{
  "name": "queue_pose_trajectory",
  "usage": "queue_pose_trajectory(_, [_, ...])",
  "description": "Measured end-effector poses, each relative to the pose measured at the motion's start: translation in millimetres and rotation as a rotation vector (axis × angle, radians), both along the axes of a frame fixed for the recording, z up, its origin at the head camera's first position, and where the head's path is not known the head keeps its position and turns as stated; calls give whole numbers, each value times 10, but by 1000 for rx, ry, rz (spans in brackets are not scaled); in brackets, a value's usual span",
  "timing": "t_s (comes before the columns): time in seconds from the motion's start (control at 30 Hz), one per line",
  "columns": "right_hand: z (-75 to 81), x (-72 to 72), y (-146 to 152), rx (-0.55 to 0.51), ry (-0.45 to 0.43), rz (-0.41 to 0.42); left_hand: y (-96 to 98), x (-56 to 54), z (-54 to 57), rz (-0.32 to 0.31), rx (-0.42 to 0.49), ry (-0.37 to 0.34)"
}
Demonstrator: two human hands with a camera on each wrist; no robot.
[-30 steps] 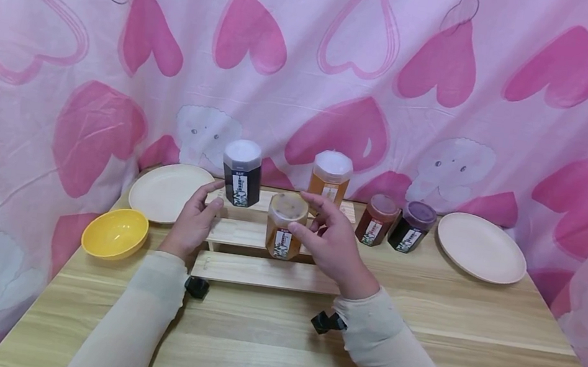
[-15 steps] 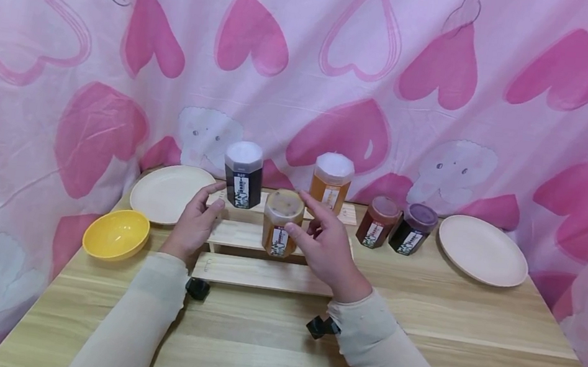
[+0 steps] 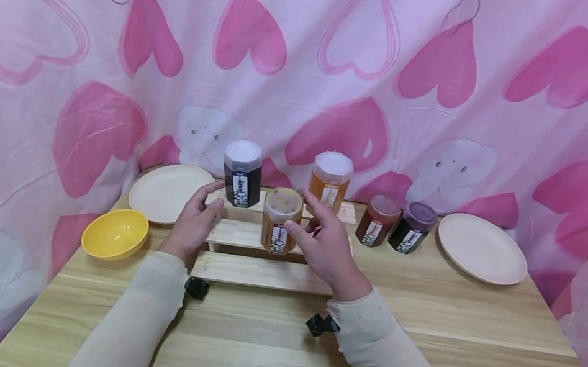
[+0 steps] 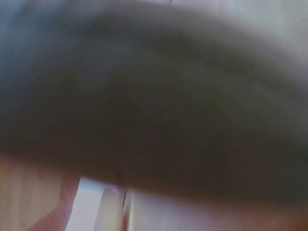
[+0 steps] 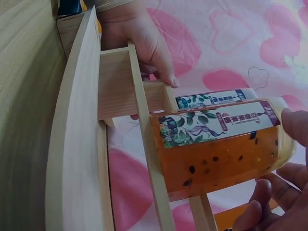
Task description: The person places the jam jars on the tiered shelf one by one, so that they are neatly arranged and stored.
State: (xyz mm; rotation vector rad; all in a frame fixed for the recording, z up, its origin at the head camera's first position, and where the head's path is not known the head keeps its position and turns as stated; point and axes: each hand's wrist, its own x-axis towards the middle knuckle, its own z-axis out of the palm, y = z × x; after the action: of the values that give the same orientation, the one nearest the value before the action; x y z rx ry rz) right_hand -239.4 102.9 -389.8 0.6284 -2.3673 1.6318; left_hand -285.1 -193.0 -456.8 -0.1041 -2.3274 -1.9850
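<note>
Moves the front jar [image 3: 281,220] a bit left at the middle step [image 3: 235,233] (likely nearer its centre), pinched in right fingers [image 3: 295,232], left fingers [image 3: 210,188] apart.

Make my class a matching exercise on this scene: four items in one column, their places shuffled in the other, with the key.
Items
1. yellow bowl
2. purple-lidded jar
3. speckled amber jar
4. white-topped dark jar

Places
A. held near its lid by the right hand
B. on the top step of the wooden rack, near the left hand
C. in front of the left plate
D. between the red jar and the right plate

Pairs: 1-C, 2-D, 3-A, 4-B
</note>
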Motion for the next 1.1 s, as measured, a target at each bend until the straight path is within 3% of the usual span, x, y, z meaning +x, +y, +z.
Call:
queue_pose_trajectory(0.3, [228, 77, 229, -157, 89, -32, 18, -1, 20, -3, 17, -1])
queue_pose_trajectory(0.5, [363, 15, 502, -247, 161, -142, 26, 7, 22, 8, 22, -9])
queue_pose_trajectory(0.8, [391, -226, 976, -278, 53, -385, 11, 21, 14, 24, 10, -3])
queue_pose_trajectory(0.97, [320, -356, 1276, -243, 59, -537, 4, 19, 20, 20, -1, 0])
queue_pose_trajectory(1.1, [226, -453, 1510, -236, -15, -619, 13, 17, 26, 7, -5, 0])
